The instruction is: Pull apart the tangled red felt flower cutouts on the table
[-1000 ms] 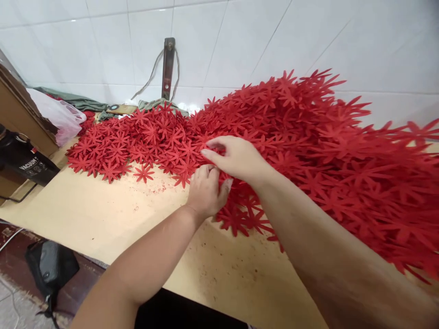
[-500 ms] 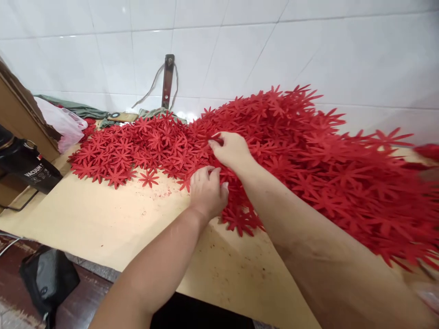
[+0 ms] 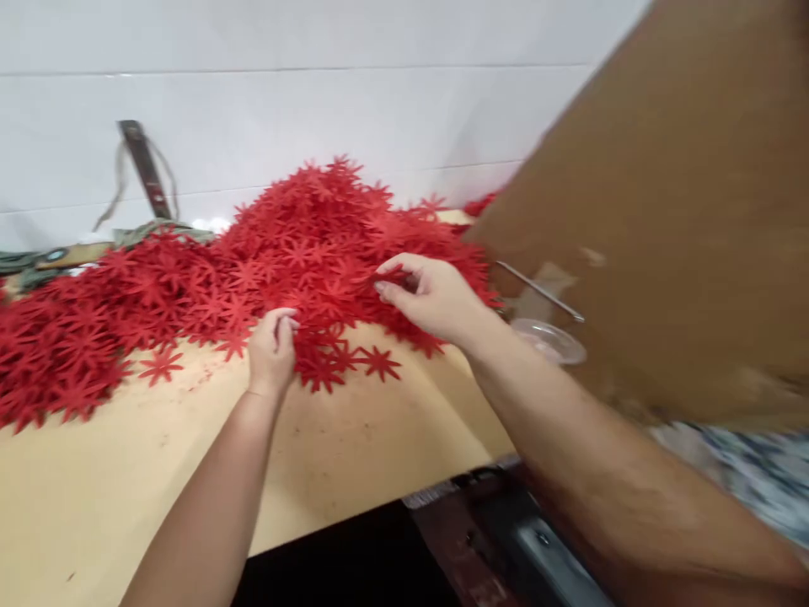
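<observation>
Resting on the tan surface, a heap of red flower cutouts is seen against the far wall. Left hand: grip clenched on cutouts at the near edge. Right hand: one cutout pinched. Brown board at right.

Brown cardboard sheet, clear lid

The flower pile lies on the table, cardboard right.
</observation>
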A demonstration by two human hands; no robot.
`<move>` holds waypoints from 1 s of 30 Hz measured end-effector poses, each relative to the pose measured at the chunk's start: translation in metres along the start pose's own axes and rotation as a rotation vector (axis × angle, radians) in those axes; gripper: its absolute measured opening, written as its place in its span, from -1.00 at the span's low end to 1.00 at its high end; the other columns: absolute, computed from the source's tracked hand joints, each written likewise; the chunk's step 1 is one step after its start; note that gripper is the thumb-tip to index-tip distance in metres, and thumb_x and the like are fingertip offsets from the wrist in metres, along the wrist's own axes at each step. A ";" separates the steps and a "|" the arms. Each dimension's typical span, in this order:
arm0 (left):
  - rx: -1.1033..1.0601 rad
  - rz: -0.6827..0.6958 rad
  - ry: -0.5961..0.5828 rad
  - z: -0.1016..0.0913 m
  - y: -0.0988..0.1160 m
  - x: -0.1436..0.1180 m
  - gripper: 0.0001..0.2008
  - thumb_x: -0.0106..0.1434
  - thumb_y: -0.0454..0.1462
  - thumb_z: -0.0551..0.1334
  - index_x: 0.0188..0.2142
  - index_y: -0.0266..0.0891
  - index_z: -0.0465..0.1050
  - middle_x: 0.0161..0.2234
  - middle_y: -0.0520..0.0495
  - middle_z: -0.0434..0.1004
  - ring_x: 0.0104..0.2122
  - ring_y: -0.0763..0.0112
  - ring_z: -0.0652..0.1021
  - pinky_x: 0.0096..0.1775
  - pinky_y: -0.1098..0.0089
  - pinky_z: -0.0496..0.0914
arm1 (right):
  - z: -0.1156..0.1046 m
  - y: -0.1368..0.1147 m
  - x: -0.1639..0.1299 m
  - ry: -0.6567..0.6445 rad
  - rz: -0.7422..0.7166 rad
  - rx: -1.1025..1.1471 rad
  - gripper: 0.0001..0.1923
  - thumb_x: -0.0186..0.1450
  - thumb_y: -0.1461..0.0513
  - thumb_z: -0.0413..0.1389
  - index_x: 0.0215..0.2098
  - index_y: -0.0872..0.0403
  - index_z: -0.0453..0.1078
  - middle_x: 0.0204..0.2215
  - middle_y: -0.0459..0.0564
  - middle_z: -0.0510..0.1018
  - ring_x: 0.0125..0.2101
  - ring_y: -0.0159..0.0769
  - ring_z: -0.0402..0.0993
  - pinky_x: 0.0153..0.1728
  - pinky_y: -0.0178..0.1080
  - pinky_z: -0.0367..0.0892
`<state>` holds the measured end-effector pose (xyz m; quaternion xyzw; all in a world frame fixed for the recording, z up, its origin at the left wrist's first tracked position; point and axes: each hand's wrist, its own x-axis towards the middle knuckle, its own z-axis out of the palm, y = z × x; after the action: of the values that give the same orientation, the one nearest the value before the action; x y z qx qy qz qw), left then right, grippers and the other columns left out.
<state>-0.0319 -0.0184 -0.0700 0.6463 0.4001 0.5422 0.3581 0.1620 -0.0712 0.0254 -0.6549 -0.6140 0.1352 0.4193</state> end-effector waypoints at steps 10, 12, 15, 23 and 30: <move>0.026 -0.063 -0.053 0.000 0.003 0.005 -0.75 0.25 -0.16 0.08 -0.23 -0.25 0.44 -0.41 -0.02 0.50 -0.38 0.46 0.48 -0.20 0.39 0.37 | -0.148 0.075 -0.048 0.004 0.552 -0.475 -0.81 0.25 0.36 0.02 -0.21 0.23 0.43 -0.40 0.05 0.49 -0.45 -0.42 0.27 -0.33 -0.31 0.18; 0.014 -0.095 -0.050 0.001 0.005 0.005 -0.75 0.23 -0.15 0.10 -0.23 -0.25 0.44 -0.41 -0.01 0.49 -0.39 0.47 0.48 -0.21 0.41 0.37 | -0.151 0.085 -0.050 -0.107 0.529 -0.643 -0.77 0.25 0.33 0.03 -0.20 0.25 0.46 -0.33 0.14 0.52 -0.39 -0.35 0.32 -0.26 -0.27 0.20; -0.011 -0.139 -0.040 0.001 0.006 0.006 -0.75 0.21 -0.15 0.12 -0.24 -0.26 0.44 -0.42 0.00 0.48 -0.41 0.50 0.47 -0.23 0.43 0.39 | -0.147 0.092 -0.049 -0.244 0.448 -0.851 -0.73 0.24 0.29 0.04 -0.18 0.25 0.50 -0.27 0.21 0.54 -0.29 -0.24 0.37 -0.13 -0.21 0.19; 0.000 -0.171 -0.024 0.001 0.009 0.008 -0.75 0.19 -0.14 0.14 -0.25 -0.26 0.45 -0.43 0.01 0.48 -0.43 0.52 0.47 -0.24 0.44 0.39 | -0.140 0.098 -0.039 -0.362 0.463 -0.969 -0.73 0.22 0.21 0.06 -0.21 0.12 0.54 -0.45 0.06 0.52 -0.39 -0.27 0.38 -0.24 -0.25 0.24; 0.033 -0.191 -0.049 0.002 0.015 0.006 -0.72 0.16 -0.14 0.16 -0.24 -0.27 0.47 -0.43 0.00 0.49 -0.41 0.49 0.48 -0.24 0.42 0.40 | -0.134 0.102 -0.036 -0.375 0.640 -0.803 -0.76 0.21 0.25 0.06 -0.20 0.08 0.50 -0.43 -0.03 0.54 -0.43 -0.37 0.39 -0.39 -0.35 0.23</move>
<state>-0.0270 -0.0193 -0.0538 0.6241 0.4597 0.4829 0.4074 0.3177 -0.1448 0.0229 -0.8822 -0.4518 0.1255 -0.0427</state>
